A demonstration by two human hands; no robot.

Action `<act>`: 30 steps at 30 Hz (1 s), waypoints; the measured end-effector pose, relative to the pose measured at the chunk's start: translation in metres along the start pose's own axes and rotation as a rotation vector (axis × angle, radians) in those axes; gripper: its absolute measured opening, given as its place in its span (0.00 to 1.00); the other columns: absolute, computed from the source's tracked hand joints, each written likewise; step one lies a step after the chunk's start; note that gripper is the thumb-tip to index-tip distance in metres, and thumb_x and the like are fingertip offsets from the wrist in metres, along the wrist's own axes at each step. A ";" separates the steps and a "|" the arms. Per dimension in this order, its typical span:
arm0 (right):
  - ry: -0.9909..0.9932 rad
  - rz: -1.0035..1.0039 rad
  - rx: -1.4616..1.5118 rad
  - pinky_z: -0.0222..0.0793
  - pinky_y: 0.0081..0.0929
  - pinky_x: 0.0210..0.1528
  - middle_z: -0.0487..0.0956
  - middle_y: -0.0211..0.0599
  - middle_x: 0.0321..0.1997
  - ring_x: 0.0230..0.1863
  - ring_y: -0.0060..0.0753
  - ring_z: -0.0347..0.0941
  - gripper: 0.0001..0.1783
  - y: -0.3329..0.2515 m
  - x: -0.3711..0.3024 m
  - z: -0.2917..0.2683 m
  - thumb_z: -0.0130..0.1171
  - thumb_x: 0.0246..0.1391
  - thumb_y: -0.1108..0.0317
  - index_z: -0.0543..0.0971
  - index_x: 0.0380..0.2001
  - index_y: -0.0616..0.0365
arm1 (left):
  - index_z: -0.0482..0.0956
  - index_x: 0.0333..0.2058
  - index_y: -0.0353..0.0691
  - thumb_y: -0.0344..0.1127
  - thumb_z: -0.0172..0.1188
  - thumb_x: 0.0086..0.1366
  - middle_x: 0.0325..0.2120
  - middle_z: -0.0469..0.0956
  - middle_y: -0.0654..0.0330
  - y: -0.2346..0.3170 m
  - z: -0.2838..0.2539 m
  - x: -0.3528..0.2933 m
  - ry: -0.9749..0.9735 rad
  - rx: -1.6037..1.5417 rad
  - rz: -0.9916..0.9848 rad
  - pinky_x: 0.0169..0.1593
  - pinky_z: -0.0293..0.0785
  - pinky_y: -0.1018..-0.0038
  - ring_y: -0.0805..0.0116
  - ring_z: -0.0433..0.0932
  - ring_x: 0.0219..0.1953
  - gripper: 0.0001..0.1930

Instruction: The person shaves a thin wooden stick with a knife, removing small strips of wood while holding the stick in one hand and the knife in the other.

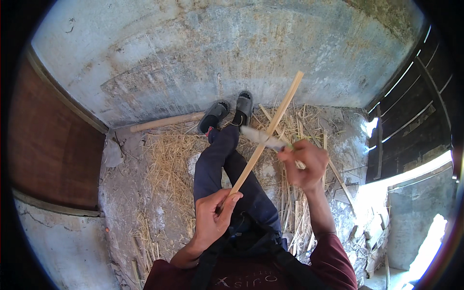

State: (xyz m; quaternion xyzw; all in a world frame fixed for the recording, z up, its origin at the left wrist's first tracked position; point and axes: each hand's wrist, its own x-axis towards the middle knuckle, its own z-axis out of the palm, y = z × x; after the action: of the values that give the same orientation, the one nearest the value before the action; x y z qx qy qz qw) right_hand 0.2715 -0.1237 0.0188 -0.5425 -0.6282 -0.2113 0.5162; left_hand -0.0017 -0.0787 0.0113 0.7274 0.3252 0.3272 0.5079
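Observation:
My left hand (214,215) is closed round the near end of a long, pale wooden strip (285,105), with the thumb on top. The strip slants up and away to the right, in front of my legs. In my right hand (307,163) is a knife (254,135), gripped by its handle, which shows only in part between the fingers. Its blade points left and lies across the strip near the middle. Blade and right hand are slightly smeared by motion, so I cannot tell how deep the edge sits in the wood.
Straw and shavings (171,162) cover the floor around my crossed legs and grey shoes (245,103). Several loose strips (341,182) lie at the right. A round pole (166,121) rests along the stained wall (217,53). A brown door (55,140) stands left, dark slatted boards (411,116) right.

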 end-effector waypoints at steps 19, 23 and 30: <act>0.120 0.299 -0.235 0.61 0.27 0.23 0.76 0.37 0.19 0.20 0.24 0.69 0.15 0.074 0.013 -0.013 0.75 0.61 0.72 0.79 0.24 0.61 | 0.90 0.41 0.35 0.30 0.64 0.77 0.16 0.64 0.76 -0.023 -0.014 -0.022 -0.034 0.087 -0.049 0.23 0.47 0.78 0.88 0.56 0.19 0.08; 0.210 0.534 -0.173 0.62 0.24 0.30 0.75 0.34 0.20 0.24 0.22 0.68 0.17 0.138 0.004 -0.035 0.70 0.66 0.67 0.76 0.26 0.61 | 0.90 0.40 0.34 0.30 0.63 0.77 0.16 0.65 0.75 -0.015 -0.022 -0.028 -0.058 0.100 -0.076 0.24 0.48 0.78 0.88 0.57 0.19 0.08; -0.064 0.829 0.186 0.54 0.19 0.27 0.73 0.23 0.22 0.24 0.13 0.63 0.13 0.125 -0.021 -0.049 0.65 0.71 0.62 0.74 0.33 0.53 | 0.88 0.45 0.34 0.39 0.57 0.83 0.18 0.67 0.74 -0.051 -0.019 -0.013 -0.085 -0.035 -0.177 0.24 0.52 0.79 0.87 0.59 0.21 0.15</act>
State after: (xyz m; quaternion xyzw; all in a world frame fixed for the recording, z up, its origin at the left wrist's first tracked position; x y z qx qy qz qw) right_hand 0.4023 -0.1336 -0.0181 -0.7065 -0.3889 0.0887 0.5846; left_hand -0.0318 -0.0652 -0.0337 0.7002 0.3605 0.2554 0.5608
